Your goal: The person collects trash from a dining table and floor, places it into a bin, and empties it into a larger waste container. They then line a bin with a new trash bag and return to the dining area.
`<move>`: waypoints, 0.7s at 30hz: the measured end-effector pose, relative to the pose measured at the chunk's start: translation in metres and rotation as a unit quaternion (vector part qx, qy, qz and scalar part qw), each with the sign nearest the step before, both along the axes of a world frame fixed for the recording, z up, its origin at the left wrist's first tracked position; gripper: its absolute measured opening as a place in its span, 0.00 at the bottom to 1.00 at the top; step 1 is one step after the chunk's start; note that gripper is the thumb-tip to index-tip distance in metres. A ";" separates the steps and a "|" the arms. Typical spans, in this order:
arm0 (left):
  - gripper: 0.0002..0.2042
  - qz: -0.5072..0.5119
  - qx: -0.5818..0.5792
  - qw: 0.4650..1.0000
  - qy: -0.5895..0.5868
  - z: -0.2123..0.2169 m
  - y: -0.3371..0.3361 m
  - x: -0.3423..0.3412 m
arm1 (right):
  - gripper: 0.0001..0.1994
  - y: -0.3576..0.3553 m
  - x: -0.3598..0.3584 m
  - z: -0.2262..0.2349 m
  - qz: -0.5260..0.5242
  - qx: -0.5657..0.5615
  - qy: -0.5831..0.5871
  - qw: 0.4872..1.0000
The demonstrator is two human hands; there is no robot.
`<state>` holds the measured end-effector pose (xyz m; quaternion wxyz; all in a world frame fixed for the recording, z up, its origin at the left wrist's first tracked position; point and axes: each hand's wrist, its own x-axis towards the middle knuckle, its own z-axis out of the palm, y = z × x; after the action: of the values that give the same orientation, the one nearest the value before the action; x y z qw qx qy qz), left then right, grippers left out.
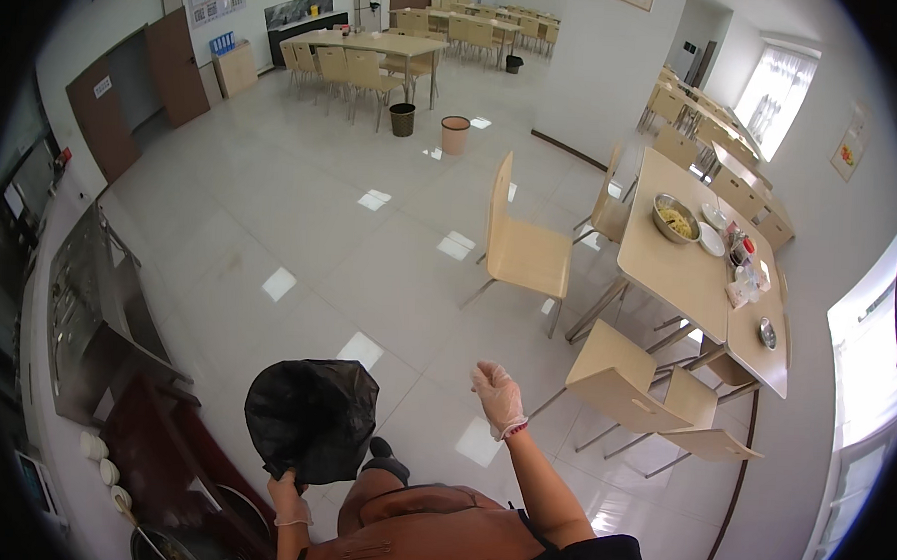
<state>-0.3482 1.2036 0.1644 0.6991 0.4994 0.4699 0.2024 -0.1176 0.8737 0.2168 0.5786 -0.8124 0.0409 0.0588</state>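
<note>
- Head view: our left hand (290,500), gloved, grips the black plastic bag (312,419) from below, low and left of centre.
- Our right hand (498,395), gloved, hangs open over the tiled floor (301,214), holding nothing.
- Ahead to the right stand a wooden chair (523,248) and a worktop (679,270) bearing a metal bowl (675,218).
- A steel counter (92,314) runs along our left.

The bag (311,420) gripped in the left hand (289,500) is thin black plastic, crinkled, with a dull shine. Both hands wear thin clear plastic gloves; the right hand (499,397) is empty. Ahead of the hands, the floor (301,214) is glossy pale tile. Right of the right hand, the chairs (616,379) look like smooth light wood on metal legs.
</note>
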 end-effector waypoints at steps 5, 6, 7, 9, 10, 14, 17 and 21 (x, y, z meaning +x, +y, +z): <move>0.07 0.056 -0.027 0.998 -0.019 -0.070 0.055 0.105 | 0.20 0.041 0.145 -0.053 -0.018 -0.011 -0.076 0.997; 0.07 0.051 -0.033 0.998 -0.027 -0.078 0.066 0.131 | 0.19 0.045 0.173 -0.058 -0.035 -0.012 -0.086 0.996; 0.07 0.039 -0.039 0.998 -0.031 -0.074 0.075 0.160 | 0.19 0.047 0.199 -0.055 -0.049 -0.025 -0.088 0.995; 0.07 0.043 -0.036 0.998 -0.007 -0.068 0.089 0.226 | 0.20 0.047 0.251 -0.049 -0.082 -0.051 -0.089 0.991; 0.07 0.043 -0.035 0.998 0.000 -0.059 0.096 0.267 | 0.20 0.047 0.282 -0.044 -0.109 -0.075 -0.083 0.988; 0.07 -0.037 -0.005 0.999 0.016 -0.040 0.134 0.407 | 0.24 0.041 0.377 -0.047 -0.168 -0.162 -0.096 0.968; 0.07 -0.099 0.025 0.995 0.008 -0.013 0.147 0.515 | 0.29 0.038 0.452 -0.043 -0.190 -0.214 -0.084 0.954; 0.07 -0.149 0.028 0.988 -0.022 0.005 0.147 0.634 | 0.32 0.040 0.559 -0.021 -0.167 -0.253 0.041 0.952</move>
<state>0.2856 1.3502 0.1697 0.7173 0.5790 0.3685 0.1201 0.4411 0.9140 0.1959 0.3535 -0.9106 0.2136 -0.0175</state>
